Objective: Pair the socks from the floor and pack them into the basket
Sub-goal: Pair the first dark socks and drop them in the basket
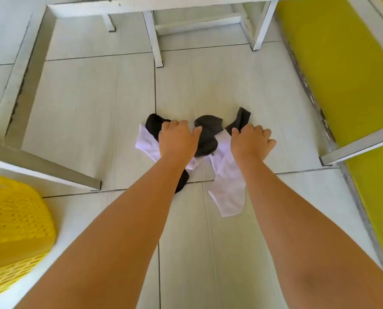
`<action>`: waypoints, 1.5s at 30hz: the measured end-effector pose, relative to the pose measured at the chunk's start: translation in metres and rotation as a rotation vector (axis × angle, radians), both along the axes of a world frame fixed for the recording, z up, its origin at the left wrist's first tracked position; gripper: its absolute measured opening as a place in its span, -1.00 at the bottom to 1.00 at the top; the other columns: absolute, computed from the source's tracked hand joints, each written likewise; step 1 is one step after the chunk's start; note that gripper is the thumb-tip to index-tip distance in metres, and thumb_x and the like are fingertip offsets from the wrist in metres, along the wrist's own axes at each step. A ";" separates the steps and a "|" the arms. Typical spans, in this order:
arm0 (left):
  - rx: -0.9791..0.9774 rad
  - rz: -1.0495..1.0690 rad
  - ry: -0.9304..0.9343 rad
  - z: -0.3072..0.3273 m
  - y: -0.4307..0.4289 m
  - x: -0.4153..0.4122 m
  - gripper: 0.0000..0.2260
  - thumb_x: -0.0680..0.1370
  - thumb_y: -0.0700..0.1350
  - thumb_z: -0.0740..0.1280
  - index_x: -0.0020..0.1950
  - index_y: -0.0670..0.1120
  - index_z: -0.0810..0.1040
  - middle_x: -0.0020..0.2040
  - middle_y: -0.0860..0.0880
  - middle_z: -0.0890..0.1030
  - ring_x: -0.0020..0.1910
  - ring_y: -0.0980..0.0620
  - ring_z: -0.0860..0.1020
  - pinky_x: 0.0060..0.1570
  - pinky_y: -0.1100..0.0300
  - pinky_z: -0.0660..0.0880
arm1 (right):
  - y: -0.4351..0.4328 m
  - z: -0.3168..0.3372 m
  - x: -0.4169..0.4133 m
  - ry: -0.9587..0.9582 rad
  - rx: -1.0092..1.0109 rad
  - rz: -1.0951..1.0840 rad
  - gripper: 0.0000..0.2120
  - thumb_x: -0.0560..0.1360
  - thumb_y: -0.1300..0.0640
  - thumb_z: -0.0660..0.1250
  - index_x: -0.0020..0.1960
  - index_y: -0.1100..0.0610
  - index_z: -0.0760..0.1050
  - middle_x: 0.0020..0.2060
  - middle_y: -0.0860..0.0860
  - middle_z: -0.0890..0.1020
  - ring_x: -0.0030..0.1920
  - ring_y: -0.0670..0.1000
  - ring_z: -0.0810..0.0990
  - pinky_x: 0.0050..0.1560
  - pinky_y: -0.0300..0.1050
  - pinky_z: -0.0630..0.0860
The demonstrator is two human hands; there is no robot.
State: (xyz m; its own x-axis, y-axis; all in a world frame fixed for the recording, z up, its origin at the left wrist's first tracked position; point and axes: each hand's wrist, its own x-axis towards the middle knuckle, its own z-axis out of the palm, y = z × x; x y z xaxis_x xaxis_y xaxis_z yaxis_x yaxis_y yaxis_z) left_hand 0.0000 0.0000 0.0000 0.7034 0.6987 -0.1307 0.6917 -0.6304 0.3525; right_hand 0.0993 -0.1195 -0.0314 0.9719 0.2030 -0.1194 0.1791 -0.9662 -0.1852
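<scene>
A small heap of socks lies on the tiled floor ahead of me. A black sock [153,126] and a white sock [146,143] lie at the left, a dark grey sock [207,134] in the middle. A long white sock [228,188] trails toward me at the right. Another dark grey sock [241,118] sticks out at the far right. My left hand [178,139] rests on the black sock with fingers curled. My right hand [250,141] pinches the far-right grey sock's edge. The yellow mesh basket [12,230] sits at the lower left.
White table legs [156,39] and frame bars stand beyond the socks. A white bar [43,168] slants in from the left near the basket. A yellow-green wall [342,70] with a white bar [359,146] runs along the right side.
</scene>
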 end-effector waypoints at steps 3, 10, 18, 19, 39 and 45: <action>-0.007 0.018 0.152 -0.013 0.001 0.016 -0.52 0.61 0.20 0.12 0.26 -0.15 0.52 0.19 -0.15 0.54 0.24 -0.15 0.41 0.18 0.05 0.38 | 0.001 -0.005 0.007 0.075 0.009 -0.040 -0.69 0.62 -0.03 0.13 0.18 0.12 0.51 0.11 0.13 0.54 0.20 0.15 0.40 0.10 0.04 0.32; 0.017 0.092 0.076 -0.011 -0.003 0.031 -0.77 0.61 0.02 0.20 0.07 -0.08 0.57 -0.07 -0.05 0.56 0.14 -0.11 0.41 0.09 0.07 0.35 | -0.009 0.001 0.015 0.154 0.444 -0.089 -0.85 0.57 0.09 0.23 0.09 0.10 0.51 0.02 0.07 0.60 0.10 0.14 0.48 -0.01 -0.05 0.30; -0.960 0.449 -0.529 0.037 -0.005 0.011 -0.90 0.59 -0.19 0.19 0.08 -0.06 0.41 -0.05 -0.06 0.51 0.01 -0.05 0.54 0.06 0.04 0.52 | -0.020 0.055 0.022 0.144 1.025 -0.179 -0.94 0.55 0.22 0.16 -0.09 0.12 0.33 -0.33 -0.09 0.42 -0.34 -0.12 0.38 -0.34 -0.26 0.32; -1.079 0.509 -0.588 0.038 -0.005 0.006 -0.87 0.57 -0.23 0.18 0.09 -0.08 0.42 0.04 -0.10 0.53 0.10 -0.10 0.55 0.11 -0.01 0.51 | -0.019 0.060 0.023 0.131 1.068 -0.188 -0.92 0.55 0.23 0.14 -0.12 0.12 0.32 -0.34 -0.09 0.41 -0.35 -0.12 0.37 -0.36 -0.29 0.32; -1.353 0.685 -0.740 0.079 -0.010 -0.089 -0.71 0.53 -0.13 0.40 0.24 -0.07 0.50 0.20 -0.13 0.61 0.12 -0.15 0.59 0.09 -0.03 0.57 | -0.031 0.105 -0.055 0.692 1.215 -0.257 -0.64 0.48 0.22 0.37 0.26 0.17 0.44 0.06 0.12 0.63 -0.04 0.09 0.65 -0.19 -0.14 0.56; -1.400 0.626 -0.744 0.065 -0.003 -0.118 -0.61 0.64 -0.12 0.21 0.46 -0.17 0.35 0.38 -0.22 0.49 0.24 -0.15 0.53 0.10 0.02 0.51 | -0.038 0.113 -0.070 0.857 1.297 -0.110 -0.62 0.53 0.34 0.18 0.31 0.18 0.48 0.04 0.10 0.65 0.03 0.10 0.62 -0.15 -0.15 0.54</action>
State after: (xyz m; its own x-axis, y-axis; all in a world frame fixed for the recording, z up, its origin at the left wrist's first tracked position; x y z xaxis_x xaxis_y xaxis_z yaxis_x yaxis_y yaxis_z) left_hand -0.1184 -0.0034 0.0648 0.5750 0.5165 -0.6345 0.1369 0.7038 0.6971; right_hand 0.0290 -0.1577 0.0817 0.7240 0.5376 -0.4322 -0.4717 -0.0714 -0.8789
